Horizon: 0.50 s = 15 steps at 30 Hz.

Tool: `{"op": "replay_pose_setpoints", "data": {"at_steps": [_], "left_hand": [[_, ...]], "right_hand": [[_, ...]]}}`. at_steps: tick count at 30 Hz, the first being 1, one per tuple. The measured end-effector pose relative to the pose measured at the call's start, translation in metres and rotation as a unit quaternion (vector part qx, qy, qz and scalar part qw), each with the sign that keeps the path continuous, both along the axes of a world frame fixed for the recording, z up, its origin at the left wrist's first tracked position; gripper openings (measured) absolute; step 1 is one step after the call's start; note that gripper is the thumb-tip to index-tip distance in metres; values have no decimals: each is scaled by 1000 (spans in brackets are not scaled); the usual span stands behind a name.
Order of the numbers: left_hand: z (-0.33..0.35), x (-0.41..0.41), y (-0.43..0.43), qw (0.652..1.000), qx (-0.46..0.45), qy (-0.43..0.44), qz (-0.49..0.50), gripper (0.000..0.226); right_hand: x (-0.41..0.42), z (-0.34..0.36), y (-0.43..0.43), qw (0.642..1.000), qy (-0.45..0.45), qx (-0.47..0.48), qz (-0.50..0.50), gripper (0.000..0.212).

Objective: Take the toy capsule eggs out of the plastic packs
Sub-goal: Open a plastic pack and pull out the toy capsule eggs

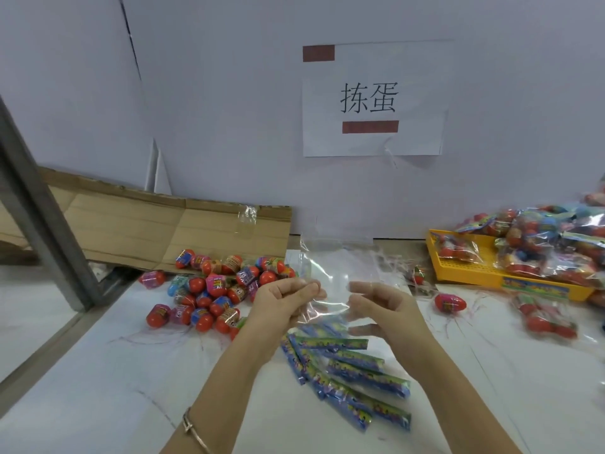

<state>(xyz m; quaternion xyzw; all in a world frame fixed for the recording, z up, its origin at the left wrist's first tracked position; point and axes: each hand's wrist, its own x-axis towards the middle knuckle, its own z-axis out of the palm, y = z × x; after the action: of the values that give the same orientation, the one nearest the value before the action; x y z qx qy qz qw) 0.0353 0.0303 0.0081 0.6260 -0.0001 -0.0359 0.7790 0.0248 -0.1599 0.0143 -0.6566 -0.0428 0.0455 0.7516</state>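
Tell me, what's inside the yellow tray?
Clear plastic packs of toy eggs lie in the yellow tray, heaped high at its right. The heap hides whatever lies underneath.
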Motion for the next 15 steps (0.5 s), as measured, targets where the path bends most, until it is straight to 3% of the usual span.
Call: {"op": "replay_pose_setpoints", "data": {"at_steps": [3, 5, 7, 9, 11, 13, 15], "left_hand": [[2, -5, -1, 996, 25, -22, 85, 49], [6, -14, -7, 982, 75, -87, 152, 56], [8, -23, -18, 984, 95, -133, 77, 68], [11, -28, -26, 987, 66, -143, 23, 51], [17, -25, -18, 987, 16, -131, 92, 22], [24, -18, 5, 979, -74, -89, 167, 14], [28, -13, 31, 966, -146, -70, 202, 19]], "right_hand": [[-4, 1, 7, 993, -44, -29, -104, 16], [-10, 3, 16, 967, -135, -89, -196, 21], [-18, 5, 28, 943, -239, -164, -162, 26], [-25, 7, 41, 934, -290, -209, -19, 32], [-22, 7, 48, 938, -286, -187, 55, 36], [-10, 4, 52, 964, -241, -113, -13, 38], [12, -1, 59, 963, -201, -147, -98, 40]]}}
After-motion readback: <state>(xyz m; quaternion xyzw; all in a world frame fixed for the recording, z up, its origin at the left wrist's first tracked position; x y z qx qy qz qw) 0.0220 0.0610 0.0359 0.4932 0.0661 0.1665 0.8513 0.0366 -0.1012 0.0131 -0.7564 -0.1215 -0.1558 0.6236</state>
